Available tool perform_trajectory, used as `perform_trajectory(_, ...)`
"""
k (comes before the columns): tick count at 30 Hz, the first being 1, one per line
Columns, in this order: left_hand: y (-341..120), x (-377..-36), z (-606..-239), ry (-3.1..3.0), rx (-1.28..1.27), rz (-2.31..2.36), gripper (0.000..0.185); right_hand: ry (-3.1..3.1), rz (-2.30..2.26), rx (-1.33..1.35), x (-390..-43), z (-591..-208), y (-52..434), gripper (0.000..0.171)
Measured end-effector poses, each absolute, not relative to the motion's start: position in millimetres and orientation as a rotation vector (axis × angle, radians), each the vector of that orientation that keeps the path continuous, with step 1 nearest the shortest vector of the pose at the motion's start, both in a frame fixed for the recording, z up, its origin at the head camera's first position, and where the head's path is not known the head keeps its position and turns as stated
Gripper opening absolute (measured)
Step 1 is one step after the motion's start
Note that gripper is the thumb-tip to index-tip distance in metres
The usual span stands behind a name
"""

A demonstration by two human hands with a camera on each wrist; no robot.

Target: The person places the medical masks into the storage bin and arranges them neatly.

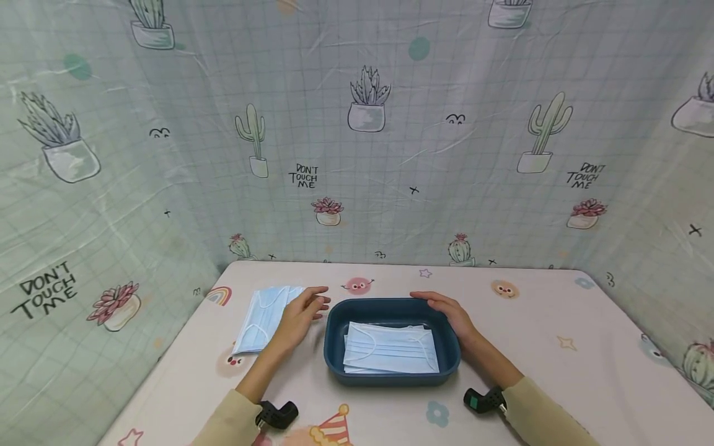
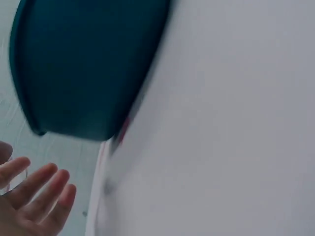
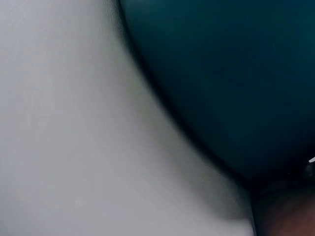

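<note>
In the head view, a dark blue rectangular basin [image 1: 390, 380] holds a small pile of light blue face masks [image 1: 390, 350] lying flat. More light blue face masks [image 1: 259, 322], with white ear loops, lie overlapping on the table to its left. My left hand [image 1: 299, 317] is between these masks and the basin, its fingers loosely bent and holding nothing. The left wrist view shows those fingers [image 2: 42, 196] spread, apart from the basin wall [image 2: 88, 64]. At the basin's right end, my right hand [image 1: 453, 314] rests along the rim with fingers extended. Only a blurred bit of it shows in the right wrist view.
The white table [image 1: 530, 347] has printed cartoon figures on its cover. A pale curtain [image 1: 413, 217] with cactus drawings stands behind it and on both sides. Black wrist cameras [image 1: 279, 415] sit at both cuffs, near the table's front.
</note>
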State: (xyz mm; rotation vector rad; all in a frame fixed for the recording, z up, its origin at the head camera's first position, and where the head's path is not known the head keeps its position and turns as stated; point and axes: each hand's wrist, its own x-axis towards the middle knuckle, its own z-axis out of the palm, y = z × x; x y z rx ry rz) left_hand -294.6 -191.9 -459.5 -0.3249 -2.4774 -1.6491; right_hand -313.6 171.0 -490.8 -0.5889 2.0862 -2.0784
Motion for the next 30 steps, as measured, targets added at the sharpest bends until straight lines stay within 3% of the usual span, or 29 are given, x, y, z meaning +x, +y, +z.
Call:
perform_trajectory(11,-274,-310,-454,-2.57,-0.077,-1.096,0.025,2.126,-2.067,-0.603,-314,-488,169,0.044)
perform_trajectory(20,-321,-305,-452,-2.778,0.18,-0.931,0.037,2.137,-2.063,-0.572,-314,-487,168,0.044)
perform_trajectory(30,-341,-301,-447,-2.948,0.339,-0.983,0.057,2.138,-2.065,-0.55,-312,-489,170,0.044)
